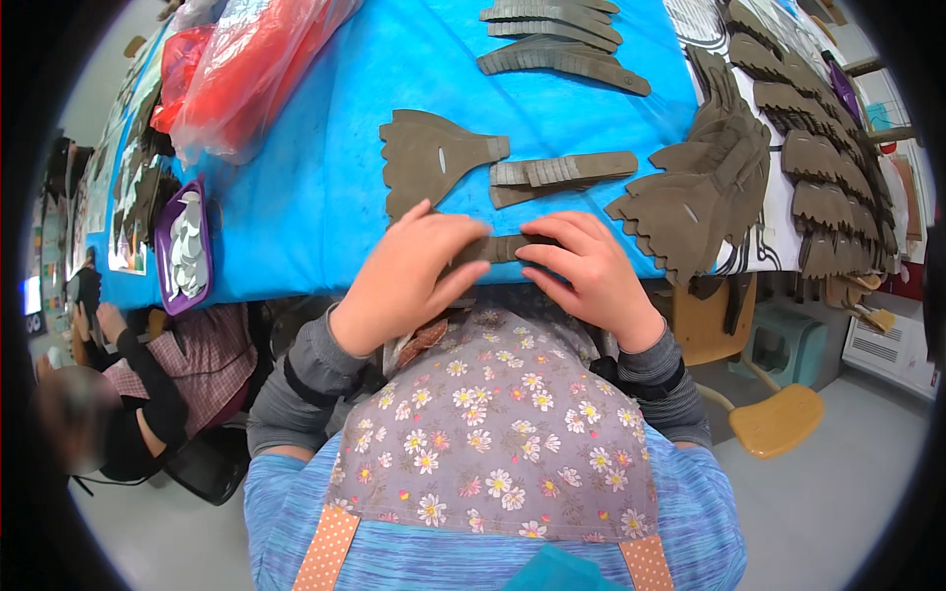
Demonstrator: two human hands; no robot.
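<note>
At the near edge of the table, my left hand [414, 271] and my right hand [586, 268] face each other, fingers bent and closed on a small dark brown flat piece [507, 248]. Its middle shows between my fingertips; both ends are covered by my hands. Just beyond my left hand lies a fan-shaped brown cutout [429, 163] with a jagged edge and a slot. To its right, beyond my right hand, is a fanned stack of narrow brown strips [562, 172]. A pile of overlapping fan-shaped cutouts [695, 212] spreads out to the right.
More brown strips [562, 49] lie at the far side of the blue table cover [345, 158]. Rows of brown pieces [828, 187] fill the far right. At left are a red plastic bag [246, 79] and a purple basket [192, 246] of white pieces. Another person [168, 379] sits lower left; a wooden chair [774, 419] stands right.
</note>
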